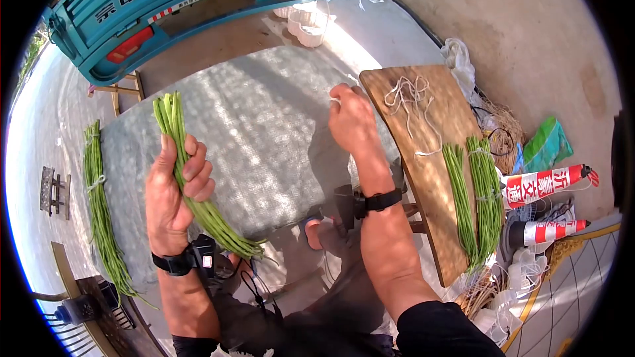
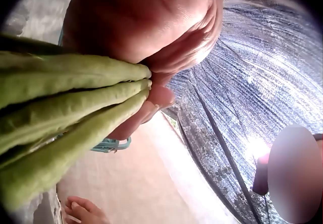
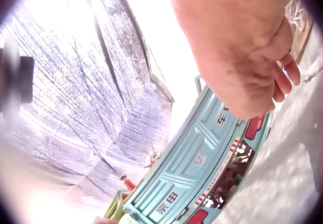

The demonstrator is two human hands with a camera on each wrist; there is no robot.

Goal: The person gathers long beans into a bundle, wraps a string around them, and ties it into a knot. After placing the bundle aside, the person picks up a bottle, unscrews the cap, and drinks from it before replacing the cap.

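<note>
My left hand (image 1: 182, 182) grips a bunch of long green beans (image 1: 220, 221), its thumb up along one side and its fingers wrapped round the other. In the left wrist view, the thick bean ends (image 2: 75, 83) lie against the palm. My right hand (image 1: 354, 119) is raised over the right part of the grey table (image 1: 264, 139), fingers bent inward. A small pale bit shows at its fingertips; I cannot tell whether it is held. To the left lies a tied bean bundle (image 1: 99, 192). Two more bundles, one loose-looking (image 1: 459, 192) and one tied (image 1: 486, 205), lie on the wooden board (image 1: 423, 178).
White strings (image 1: 410, 96) lie loose on the board's far end. Beyond the table stands a teal truck bed (image 1: 198, 0), with a white basket (image 1: 307, 26) near it. Red-and-white cones (image 1: 546, 185), a green bag (image 1: 549, 142) and tangled twine (image 1: 506, 132) lie at the right.
</note>
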